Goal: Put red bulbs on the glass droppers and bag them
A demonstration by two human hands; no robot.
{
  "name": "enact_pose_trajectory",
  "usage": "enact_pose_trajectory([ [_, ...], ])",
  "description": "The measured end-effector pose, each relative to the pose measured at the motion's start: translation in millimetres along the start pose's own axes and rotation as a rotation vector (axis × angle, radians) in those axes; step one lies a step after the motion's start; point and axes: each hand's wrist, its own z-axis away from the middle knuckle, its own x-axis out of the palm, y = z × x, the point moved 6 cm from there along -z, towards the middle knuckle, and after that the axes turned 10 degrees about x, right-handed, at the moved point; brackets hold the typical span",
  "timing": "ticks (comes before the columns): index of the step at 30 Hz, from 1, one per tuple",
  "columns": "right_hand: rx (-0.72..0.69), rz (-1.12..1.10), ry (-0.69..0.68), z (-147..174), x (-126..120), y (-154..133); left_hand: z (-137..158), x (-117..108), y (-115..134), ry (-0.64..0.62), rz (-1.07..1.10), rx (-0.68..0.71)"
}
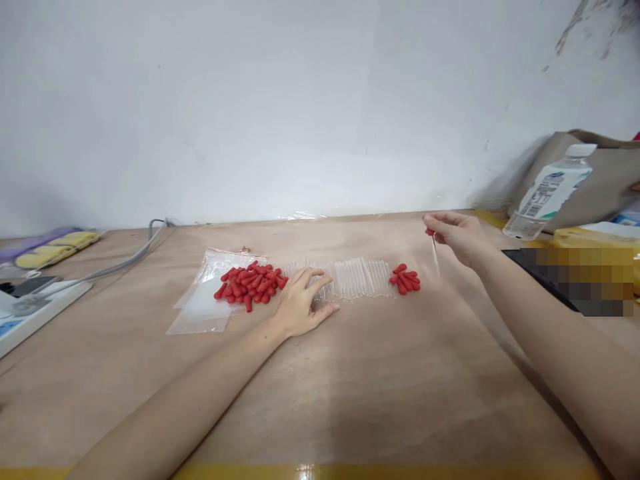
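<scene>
My right hand is raised at the right, pinching a dropper by its red rubber bulb. The dropper's thin clear tube points down from the fingers. My left hand lies with fingers spread over the left part of a row of clear thin tubes, covering some of them. A large heap of red rubber bulbs sits just left of that hand, partly on clear zip bags. At the row's right end is a smaller cluster of red bulbs; whether tubes are attached to them I cannot tell.
A water bottle leans on a grey-brown bag at the back right. A dark flat object is beside my right forearm. At the left are a power strip, a grey cable and a purple and yellow item.
</scene>
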Motion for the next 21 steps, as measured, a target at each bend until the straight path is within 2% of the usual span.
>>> enact_pose_trajectory([
  [2, 0.048, 0.157, 0.028, -8, -2, 20, 0, 2, -1, -0.020, -0.001, -0.017],
  [6, 0.059, 0.428, 0.094, -12, 7, 51, 1, 2, -3, -0.009, 0.009, -0.026],
  [12, 0.004, 0.643, 0.101, -11, 22, 65, 1, 1, -7, 0.002, -0.014, -0.051],
  [15, -0.011, 0.704, 0.111, -12, 21, 67, 1, 2, -10, 0.003, -0.032, -0.074],
  [18, -0.022, 0.651, 0.132, -13, 16, 64, 1, 3, -11, -0.003, -0.040, -0.090],
  [21, -0.073, 0.589, -0.009, -11, 18, 56, 2, 4, -14, -0.014, -0.055, -0.120],
])
